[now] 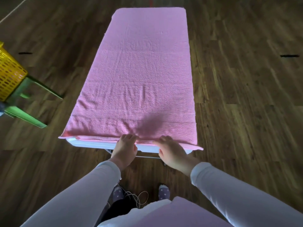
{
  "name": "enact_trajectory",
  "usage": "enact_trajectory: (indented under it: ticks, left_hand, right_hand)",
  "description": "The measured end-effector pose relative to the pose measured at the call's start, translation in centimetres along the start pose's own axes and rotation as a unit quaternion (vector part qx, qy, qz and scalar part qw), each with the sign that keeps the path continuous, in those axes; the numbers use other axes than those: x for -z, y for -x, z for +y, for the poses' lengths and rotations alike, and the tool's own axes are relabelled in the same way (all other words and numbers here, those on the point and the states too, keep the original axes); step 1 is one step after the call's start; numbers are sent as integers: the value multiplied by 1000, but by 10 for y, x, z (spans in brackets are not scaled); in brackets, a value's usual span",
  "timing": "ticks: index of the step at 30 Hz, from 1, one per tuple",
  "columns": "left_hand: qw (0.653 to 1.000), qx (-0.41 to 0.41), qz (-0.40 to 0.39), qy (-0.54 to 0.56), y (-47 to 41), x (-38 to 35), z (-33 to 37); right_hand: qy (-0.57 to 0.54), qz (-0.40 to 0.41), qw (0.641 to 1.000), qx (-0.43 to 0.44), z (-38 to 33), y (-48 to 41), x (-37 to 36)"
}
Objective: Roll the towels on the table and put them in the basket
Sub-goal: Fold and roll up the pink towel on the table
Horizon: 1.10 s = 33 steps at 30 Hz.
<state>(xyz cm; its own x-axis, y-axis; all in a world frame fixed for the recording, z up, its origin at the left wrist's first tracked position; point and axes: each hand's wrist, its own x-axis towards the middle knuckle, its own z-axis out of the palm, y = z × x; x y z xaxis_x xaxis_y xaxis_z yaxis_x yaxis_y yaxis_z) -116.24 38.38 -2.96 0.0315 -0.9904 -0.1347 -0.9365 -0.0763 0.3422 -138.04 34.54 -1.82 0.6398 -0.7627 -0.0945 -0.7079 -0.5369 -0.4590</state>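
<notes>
A pink towel (142,66) lies flat along the whole narrow white table (91,143), its near hem hanging slightly over the front edge. My left hand (125,149) grips that near hem just left of centre, fingers curled over the cloth. My right hand (170,152) holds the same hem a little to the right, fingers on top and thumb below the edge. The yellow perforated basket (9,74) stands at the far left, cut off by the frame edge; what is inside it is hidden.
The basket sits on a green plastic stool (24,112) left of the table. Dark wooden floor (246,95) surrounds the table. A thin looped cord (139,198) lies on the floor by my feet.
</notes>
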Motion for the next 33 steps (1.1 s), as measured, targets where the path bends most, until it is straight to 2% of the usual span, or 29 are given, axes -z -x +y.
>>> enact_trajectory:
  ticks: [2, 6, 11, 16, 22, 24, 28, 30, 32, 33]
  left_hand:
    - [1000, 21, -3, 2, 7, 7, -24]
    - [999, 33, -18, -25, 19, 30, -80]
    - [993, 84, -38, -76, 26, 56, -153]
    - [985, 105, -73, -119, 23, 79, -218]
    - [995, 29, -47, -88, 14, 100, -266]
    - [997, 29, -36, -63, 11, 105, -272]
    - [996, 76, -44, -36, 6, 108, -289]
    - [988, 138, -59, -46, 4, 109, -284]
    - [969, 237, -35, -55, 3, 110, -269]
    - [967, 250, 5, -59, 4, 112, -259]
  right_hand:
    - [43, -52, 998, -1, -25, -12, -14]
    - [132, -124, 980, -82, -67, -34, -18]
    - [144, -184, 955, -182, -101, -55, -24]
    - [141, -189, 943, -237, -110, -72, -30]
    - [117, -186, 929, -298, -114, -88, -40]
    - [119, -183, 926, -307, -114, -89, -41]
    - [143, -179, 924, -305, -118, -87, -44]
    - [150, -185, 920, -310, -117, -86, -47]
    - [156, -181, 922, -305, -115, -86, -49]
    - [157, -178, 923, -302, -115, -86, -49]
